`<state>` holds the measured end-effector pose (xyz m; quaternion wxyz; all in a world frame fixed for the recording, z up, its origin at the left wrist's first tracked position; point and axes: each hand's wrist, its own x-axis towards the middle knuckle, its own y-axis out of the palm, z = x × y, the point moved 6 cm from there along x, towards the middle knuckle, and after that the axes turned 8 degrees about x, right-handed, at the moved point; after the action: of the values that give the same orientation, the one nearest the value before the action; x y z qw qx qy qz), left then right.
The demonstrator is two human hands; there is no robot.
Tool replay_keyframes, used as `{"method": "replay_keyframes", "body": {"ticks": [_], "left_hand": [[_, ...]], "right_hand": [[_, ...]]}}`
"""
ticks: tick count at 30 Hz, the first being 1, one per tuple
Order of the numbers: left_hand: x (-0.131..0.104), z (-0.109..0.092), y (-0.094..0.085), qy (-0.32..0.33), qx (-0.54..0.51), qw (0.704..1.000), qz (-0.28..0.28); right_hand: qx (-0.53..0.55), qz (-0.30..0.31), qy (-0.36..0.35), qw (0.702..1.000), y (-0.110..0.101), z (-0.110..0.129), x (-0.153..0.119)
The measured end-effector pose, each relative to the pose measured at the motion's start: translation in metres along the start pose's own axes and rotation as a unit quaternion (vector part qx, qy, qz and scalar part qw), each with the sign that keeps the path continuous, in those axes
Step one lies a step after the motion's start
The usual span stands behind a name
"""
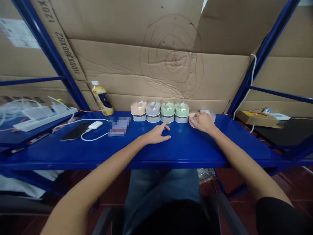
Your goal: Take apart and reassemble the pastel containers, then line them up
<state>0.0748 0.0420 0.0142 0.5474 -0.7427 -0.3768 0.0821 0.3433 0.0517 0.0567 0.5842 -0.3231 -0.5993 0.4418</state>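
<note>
Four small rounded containers with clear tops stand in a row at the back of the blue tabletop: a peach container (138, 110), a grey container (153, 112), a green container (167, 111) and another green container (182, 112). At the right end, my right hand (202, 121) is closed over a pale pinkish container (194, 121) that seems to lie on its side. Its clear end shows past my fingers; the rest is covered. My left hand (160, 133) hovers or rests just in front of the row, fingers apart, holding nothing.
To the left are a yellow drink bottle (102, 99), a black phone (76, 131), a white charger (95, 125) with a looped cable, and a blurred-out flat item (119, 126). A power strip (45, 119) lies further left. Cardboard (117, 65) backs the table; blue posts (52, 49) flank it.
</note>
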Motion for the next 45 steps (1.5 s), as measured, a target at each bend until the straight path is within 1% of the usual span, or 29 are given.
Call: {"method": "replay_keyframes", "body": {"ticks": [2,3,4,6,7,9,11,12,14,15,17,19,20,22,25,26,28,30,32,34,36,38,40,42,45], "left_hand": [[0.0,0.0,0.0,0.003,-0.003,1.0,-0.004],[0.0,0.0,0.0,0.004,-0.006,1.0,-0.006],[0.0,0.0,0.0,0.004,-0.009,1.0,-0.007],[0.0,-0.001,0.0,0.005,-0.018,1.0,-0.01],[0.0,-0.001,-0.001,0.004,-0.024,1.0,-0.012],[0.0,0.0,-0.001,0.0,-0.038,0.999,-0.018],[0.0,0.001,-0.001,-0.007,-0.058,0.998,-0.021],[0.0,0.001,-0.001,-0.01,-0.07,0.997,-0.02],[0.0,0.002,-0.001,-0.011,-0.096,0.995,-0.022],[0.0,0.002,-0.001,-0.009,-0.106,0.994,-0.025],[-0.001,0.001,-0.003,0.004,-0.118,0.992,-0.035],[-0.002,0.0,-0.005,0.018,-0.121,0.991,-0.046],[-0.002,0.0,-0.007,0.021,-0.122,0.991,-0.051],[-0.003,0.002,-0.01,0.019,-0.118,0.991,-0.055],[-0.004,0.001,-0.014,0.032,-0.079,0.996,-0.04],[-0.004,-0.001,-0.014,0.042,-0.06,0.997,-0.031],[-0.005,-0.003,-0.014,0.051,-0.031,0.998,-0.017],[-0.004,-0.003,-0.015,0.046,-0.021,0.999,-0.018],[-0.003,0.0,-0.017,0.038,-0.022,0.998,-0.033],[-0.002,0.007,-0.023,0.028,-0.027,0.998,-0.055],[-0.003,0.019,-0.033,0.004,-0.03,0.996,-0.081],[-0.005,0.033,-0.045,-0.027,-0.02,0.995,-0.093],[-0.009,0.046,-0.055,-0.054,0.0,0.995,-0.087],[-0.012,0.055,-0.062,-0.073,0.021,0.994,-0.073],[-0.015,0.055,-0.067,-0.08,0.029,0.994,-0.071]], "right_hand": [[0.002,-0.038,0.062,0.997,-0.012,0.001,-0.005],[0.008,-0.039,0.095,0.995,-0.014,0.0,-0.007],[0.021,-0.027,0.124,0.992,-0.014,-0.002,-0.008],[0.054,0.019,0.164,0.985,-0.008,-0.008,-0.011],[0.068,0.04,0.17,0.982,-0.005,-0.011,-0.011],[0.08,0.073,0.159,0.981,-0.004,-0.014,-0.012],[0.077,0.11,0.12,0.984,-0.004,-0.008,-0.012],[0.081,0.131,0.085,0.984,-0.004,0.0,-0.013],[0.117,0.161,-0.012,0.98,-0.005,0.026,-0.016],[0.151,0.166,-0.069,0.972,-0.006,0.043,-0.018],[0.239,0.157,-0.17,0.943,-0.01,0.075,-0.022],[0.314,0.137,-0.221,0.913,-0.013,0.093,-0.023],[0.343,0.123,-0.227,0.903,-0.015,0.095,-0.022],[0.38,0.089,-0.211,0.896,-0.016,0.085,-0.018],[0.396,0.044,-0.15,0.905,-0.013,0.05,-0.01],[0.392,0.04,-0.125,0.91,-0.01,0.038,-0.008],[0.379,0.054,-0.082,0.92,-0.001,0.019,-0.006],[0.363,0.082,-0.055,0.926,0.009,0.009,-0.004],[0.353,0.1,-0.043,0.929,0.015,0.005,-0.003],[0.349,0.102,-0.039,0.931,0.017,0.005,-0.002],[0.348,0.098,-0.039,0.932,0.017,0.005,-0.002],[0.346,0.097,-0.041,0.932,0.016,0.005,-0.002],[0.345,0.101,-0.042,0.932,0.017,0.004,-0.003],[0.345,0.106,-0.043,0.932,0.017,0.005,-0.004],[0.345,0.106,-0.044,0.931,0.017,0.005,-0.004]]}}
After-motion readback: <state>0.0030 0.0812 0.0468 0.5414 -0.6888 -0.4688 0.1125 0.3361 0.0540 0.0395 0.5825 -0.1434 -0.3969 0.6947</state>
